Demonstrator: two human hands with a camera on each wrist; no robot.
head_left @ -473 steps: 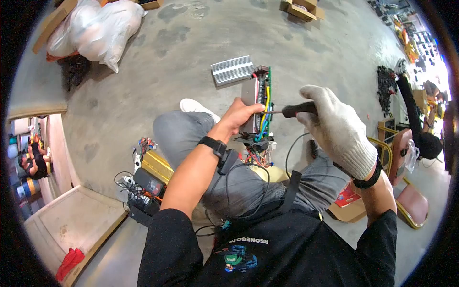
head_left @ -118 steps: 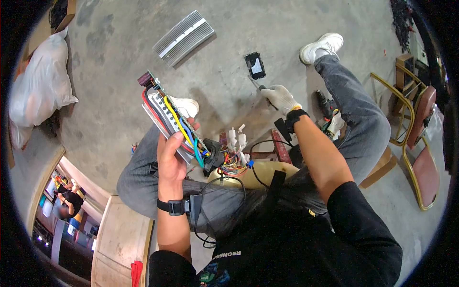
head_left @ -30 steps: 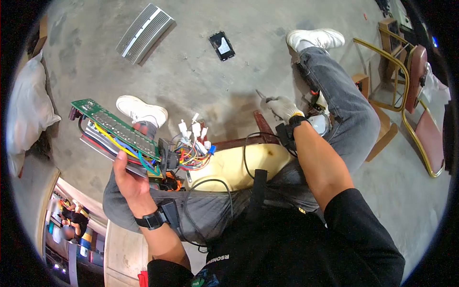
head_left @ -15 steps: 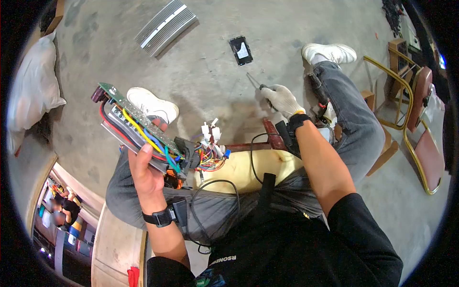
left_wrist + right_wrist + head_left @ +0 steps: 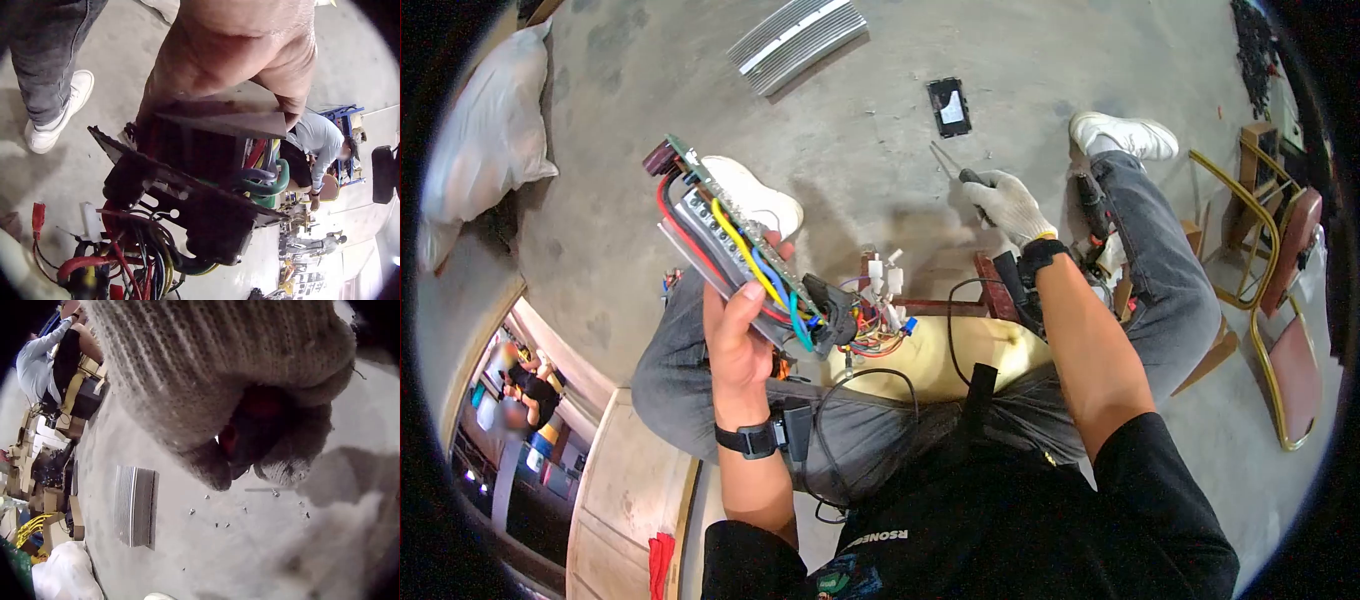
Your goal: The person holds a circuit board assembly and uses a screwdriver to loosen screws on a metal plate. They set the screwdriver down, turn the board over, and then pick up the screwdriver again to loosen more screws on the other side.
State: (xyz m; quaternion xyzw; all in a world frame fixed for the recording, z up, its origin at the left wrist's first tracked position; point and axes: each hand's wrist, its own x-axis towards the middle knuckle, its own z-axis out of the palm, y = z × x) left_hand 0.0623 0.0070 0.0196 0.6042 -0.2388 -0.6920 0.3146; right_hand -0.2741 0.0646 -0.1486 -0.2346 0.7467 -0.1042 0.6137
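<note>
My bare left hand [image 5: 738,345] grips a circuit board assembly [image 5: 735,250], tilted over my left leg. Red, yellow, blue and teal wires run along its green board. From its lower end hangs a wire bundle with white connectors [image 5: 887,278], near my lap. In the left wrist view the assembly's black end plate [image 5: 181,194] faces the camera, with wires below it. My gloved right hand [image 5: 1012,208] holds a screwdriver [image 5: 972,177] by the handle, its shaft pointing forward above the floor. A flat black cover [image 5: 949,107] with a white label lies beyond the tip.
A finned silver housing [image 5: 798,42] lies on the floor ahead, near loose screws [image 5: 192,512]. A power drill [image 5: 1092,205] is beside my right leg, a yellowish seat [image 5: 940,340] between my legs. A chair [image 5: 1295,350] stands right, a plastic bag [image 5: 490,130] left.
Earliest, the screwdriver reached into the assembly's side; now it is away from it, over the floor. The black cover has since come into view. Lately the left hand has turned the assembly more upright.
</note>
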